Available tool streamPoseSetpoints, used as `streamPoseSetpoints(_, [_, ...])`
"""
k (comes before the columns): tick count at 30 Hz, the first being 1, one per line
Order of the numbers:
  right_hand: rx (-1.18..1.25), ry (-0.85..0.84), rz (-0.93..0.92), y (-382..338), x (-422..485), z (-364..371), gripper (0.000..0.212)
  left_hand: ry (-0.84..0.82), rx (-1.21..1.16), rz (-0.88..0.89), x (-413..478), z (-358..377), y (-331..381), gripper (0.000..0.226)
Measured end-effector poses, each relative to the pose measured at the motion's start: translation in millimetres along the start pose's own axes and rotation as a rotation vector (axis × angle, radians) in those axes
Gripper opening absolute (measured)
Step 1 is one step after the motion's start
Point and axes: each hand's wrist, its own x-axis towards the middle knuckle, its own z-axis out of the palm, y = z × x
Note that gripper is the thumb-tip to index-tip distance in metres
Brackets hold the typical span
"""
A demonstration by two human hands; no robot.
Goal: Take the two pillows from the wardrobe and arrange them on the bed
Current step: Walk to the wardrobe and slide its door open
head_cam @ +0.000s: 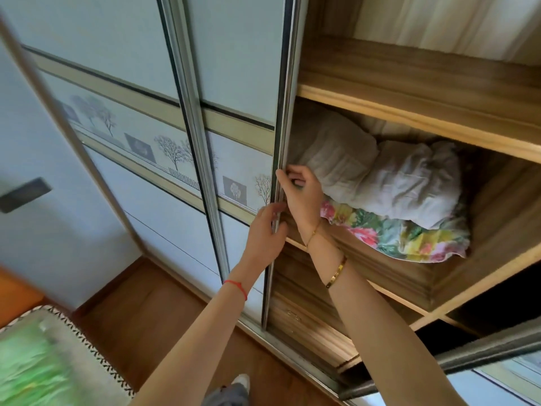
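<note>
The wardrobe stands partly uncovered, its sliding door [234, 118] pushed to the left. On a wooden shelf [380, 268] inside lies a crumpled pale grey pillow [389, 177], resting on a floral pillow [404, 232] with pink, yellow and green print. Both my hands grip the door's metal edge [282, 112]. My left hand [265, 235] holds it lower down. My right hand [298, 194] holds it just above, in front of the grey pillow's left end. The left part of the grey pillow is hidden behind the door.
A higher shelf [424, 112] runs above the pillows. A second sliding door [117, 127] with tree prints lies to the left. The bed corner [44, 361] with a green cover sits at lower left on the wooden floor [164, 312]. My foot [240, 382] shows below.
</note>
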Motion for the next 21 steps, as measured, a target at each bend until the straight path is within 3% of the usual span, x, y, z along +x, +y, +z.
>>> streamPoseSetpoints(21, [0.120, -0.121, 0.091, -13.9, 39.3, 124.5, 0.027, 0.068, -0.107, -0.070, 82.5, -79.8, -56.7, 0.049])
